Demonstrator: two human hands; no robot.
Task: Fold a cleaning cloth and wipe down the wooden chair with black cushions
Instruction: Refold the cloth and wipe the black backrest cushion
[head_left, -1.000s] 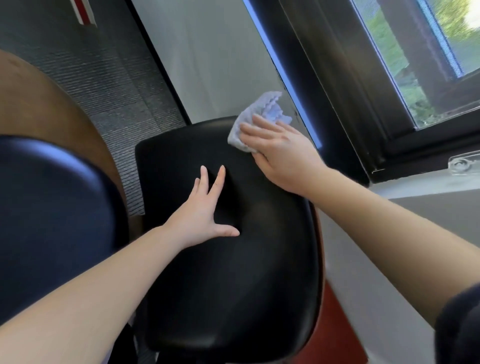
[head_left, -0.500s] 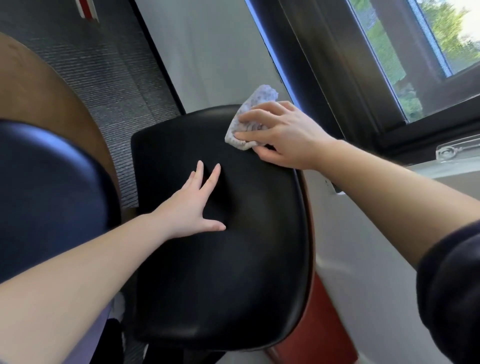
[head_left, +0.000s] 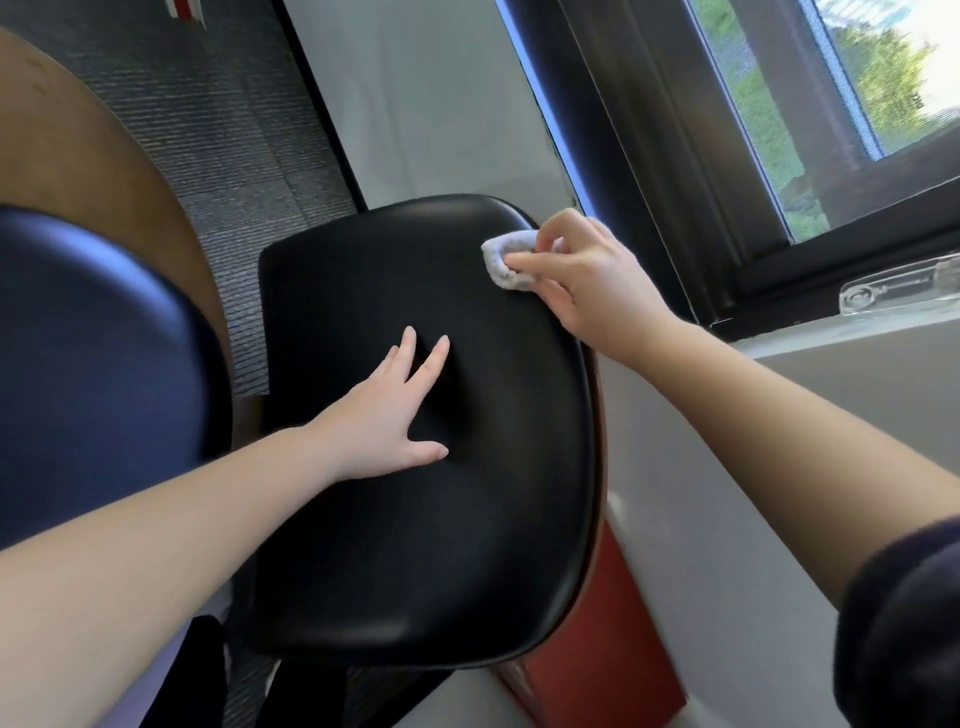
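Observation:
The chair's black seat cushion (head_left: 415, 545) fills the middle of the view, with a thin wooden rim (head_left: 596, 431) showing along its right side. My left hand (head_left: 387, 423) lies flat on the cushion's middle, fingers straight and spread. At the cushion's far right corner my right hand (head_left: 587, 280) grips a bunched white cleaning cloth (head_left: 506, 260) with curled fingers and holds it against the cushion's edge. Most of the cloth is hidden under the fingers.
A second black cushion (head_left: 88, 374) on a curved wooden shell (head_left: 104, 156) stands at the left. Grey carpet (head_left: 223, 104) lies beyond. A white wall (head_left: 727, 519) and a dark-framed window (head_left: 779, 130) run close along the right, with a red-brown panel (head_left: 618, 644) below.
My right hand has slid the cloth from the cushion's far edge to its far right corner and bunched it smaller. My left hand has stayed flat on the cushion.

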